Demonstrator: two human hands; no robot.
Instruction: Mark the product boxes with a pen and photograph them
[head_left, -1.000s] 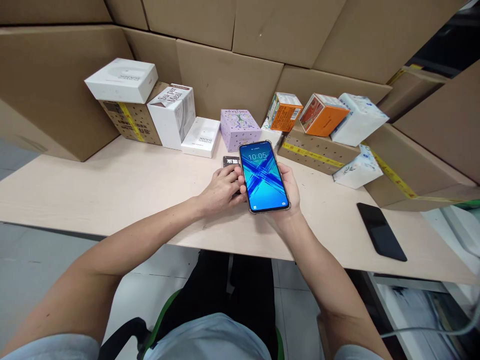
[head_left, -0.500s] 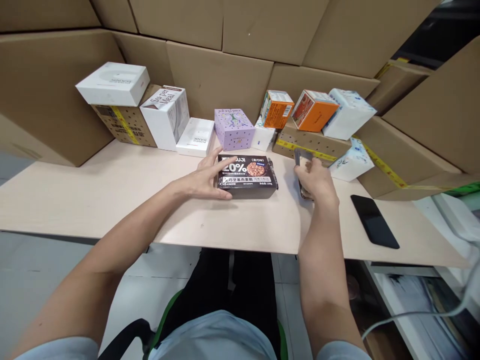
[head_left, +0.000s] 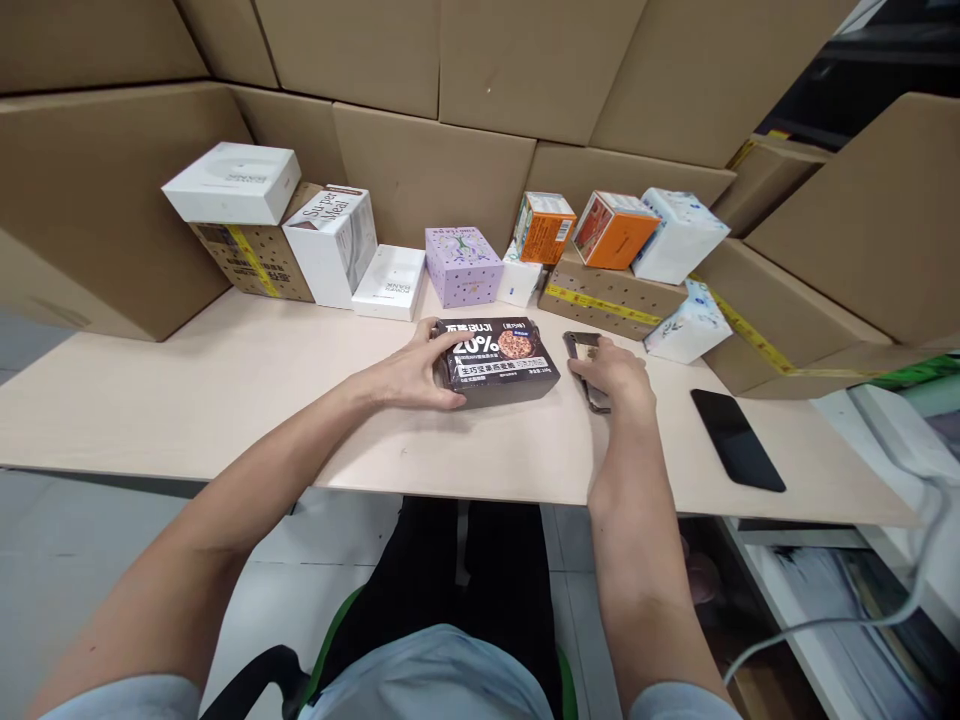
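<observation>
A black printed snack box lies on the light wooden table in front of me. My left hand is closed on its left end, thumb along the near side and fingers over the top. To the right of the box, a thin rectangular thing with a dark rim, resembling a phone case, lies nearly flat on the table. The fingers of my right hand are bent over its right side and hide part of it. Farther right, a black smartphone lies apart from both hands.
Behind stand a white power bank box, a purple box and a tall white box. Two orange boxes and a tissue pack rest on a brown carton. Large cardboard panels enclose the back.
My right hand has brought the case from a tilted position down nearly flat on the table. My left fingers have closed around the box's end, and the box has turned slightly.
</observation>
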